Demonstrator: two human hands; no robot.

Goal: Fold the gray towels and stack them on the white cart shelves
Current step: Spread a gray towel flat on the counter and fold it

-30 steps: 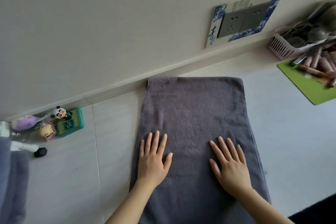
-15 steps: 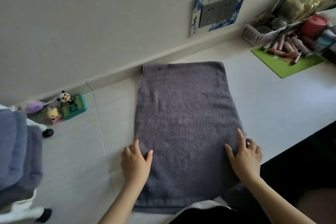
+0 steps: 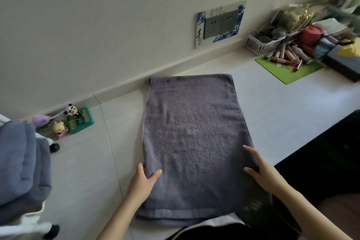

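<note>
One head-worn camera looks forward and down, close over the white counter (image 3: 272, 107) toward the wall.

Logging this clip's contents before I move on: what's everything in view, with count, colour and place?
towel: one, gray, flat on the counter
folded towels: a stack, blue-gray, far left
figurines: a few, mixed colours, by the wall
socket plate: one, gray, blue-white frame, on the wall
basket: one, white, back right
mat: one, green, under tubes
left hand: gripping towel's left edge
right hand: at towel's right edge
</note>
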